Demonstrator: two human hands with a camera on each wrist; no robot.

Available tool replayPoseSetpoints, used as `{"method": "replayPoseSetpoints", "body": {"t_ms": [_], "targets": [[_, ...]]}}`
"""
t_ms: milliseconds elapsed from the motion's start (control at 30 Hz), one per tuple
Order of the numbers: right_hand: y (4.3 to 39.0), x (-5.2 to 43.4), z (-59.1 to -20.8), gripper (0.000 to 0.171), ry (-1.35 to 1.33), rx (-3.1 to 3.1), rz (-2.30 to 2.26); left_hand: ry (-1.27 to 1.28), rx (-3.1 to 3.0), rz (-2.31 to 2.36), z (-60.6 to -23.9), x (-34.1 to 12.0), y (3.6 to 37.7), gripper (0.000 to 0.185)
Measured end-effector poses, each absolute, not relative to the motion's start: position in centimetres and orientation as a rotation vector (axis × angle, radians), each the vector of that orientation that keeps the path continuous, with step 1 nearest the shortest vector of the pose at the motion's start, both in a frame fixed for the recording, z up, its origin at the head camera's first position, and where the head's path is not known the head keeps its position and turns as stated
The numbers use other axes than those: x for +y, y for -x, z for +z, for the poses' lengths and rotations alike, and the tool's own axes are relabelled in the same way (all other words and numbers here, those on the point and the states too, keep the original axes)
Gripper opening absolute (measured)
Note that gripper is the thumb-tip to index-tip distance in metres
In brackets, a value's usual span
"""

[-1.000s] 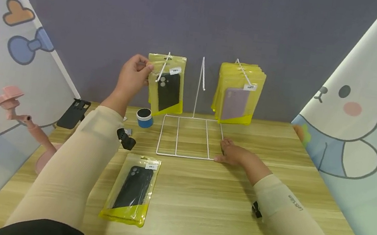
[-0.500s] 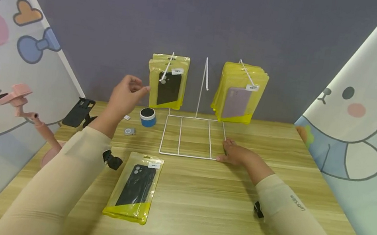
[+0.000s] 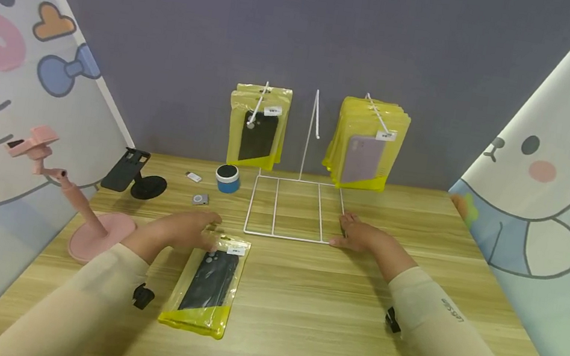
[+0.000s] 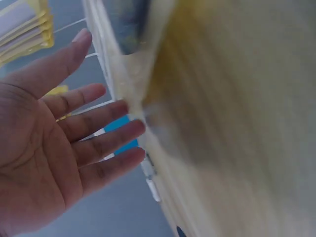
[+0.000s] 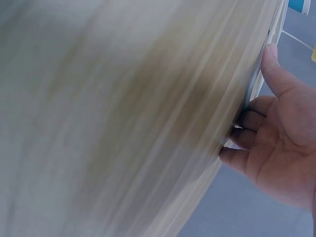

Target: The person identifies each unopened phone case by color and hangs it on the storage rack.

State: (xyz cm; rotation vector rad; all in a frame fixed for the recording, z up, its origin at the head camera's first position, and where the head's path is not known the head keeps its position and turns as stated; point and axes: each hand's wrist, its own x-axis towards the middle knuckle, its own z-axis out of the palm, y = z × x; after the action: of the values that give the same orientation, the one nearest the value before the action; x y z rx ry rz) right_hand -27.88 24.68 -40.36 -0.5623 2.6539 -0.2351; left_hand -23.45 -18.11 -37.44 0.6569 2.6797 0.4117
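Observation:
My left hand [image 3: 190, 230], fingers spread, hovers at the top end of a yellow zip bag [image 3: 209, 286] holding a black phone case, flat on the table. Nothing is in its grasp; in the left wrist view the palm and straight fingers [image 4: 106, 123] show. My right hand [image 3: 359, 235] holds the front right corner of a white wire display rack [image 3: 284, 237], its bent fingers [image 5: 252, 121] down at the base wire and thumb along the front. Bagged black phone cases [image 3: 256, 137] hang from the rack's left hook, and bagged purple phone cases [image 3: 364, 159] from its right hook.
The rack's middle hook [image 3: 318, 116] carries nothing. Left of the rack stand a blue jar [image 3: 227, 178], a small white stick [image 3: 194, 177] and a small grey square item [image 3: 200, 199]. Further left are a black phone stand [image 3: 148, 187] and a pink stand [image 3: 79, 204].
My left hand has let go of the front bag on the left hook and come down toward the bag on the table. My right hand has stayed at the rack's corner.

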Motion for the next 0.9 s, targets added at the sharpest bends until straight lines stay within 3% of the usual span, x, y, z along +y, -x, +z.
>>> {"method": "replayPoseSetpoints", "body": {"t_ms": [200, 367, 467, 667, 900], "targets": [[27.9, 24.8, -40.5, 0.093, 0.558, 2.654, -0.244, -0.712, 2.729, 0.354, -38.2, -17.8, 23.1, 0.047], [27.9, 24.8, -40.6, 0.093, 0.564, 2.660, -0.249, -0.812, 2.770, 0.283, -38.6, -17.9, 23.2, 0.005], [27.8, 24.8, -40.6, 0.092, 0.566, 2.660, -0.237, -0.856, 2.769, 0.321, -38.8, -18.1, 23.4, 0.017], [27.7, 24.6, -40.3, 0.091, 0.560, 2.656, -0.238, -0.824, 2.704, 0.645, -38.3, -18.5, 23.5, 0.008], [27.6, 24.5, -40.2, 0.091, 0.549, 2.644, -0.248, -0.741, 2.487, 1.177, -36.5, -17.9, 23.1, 0.015]]}}
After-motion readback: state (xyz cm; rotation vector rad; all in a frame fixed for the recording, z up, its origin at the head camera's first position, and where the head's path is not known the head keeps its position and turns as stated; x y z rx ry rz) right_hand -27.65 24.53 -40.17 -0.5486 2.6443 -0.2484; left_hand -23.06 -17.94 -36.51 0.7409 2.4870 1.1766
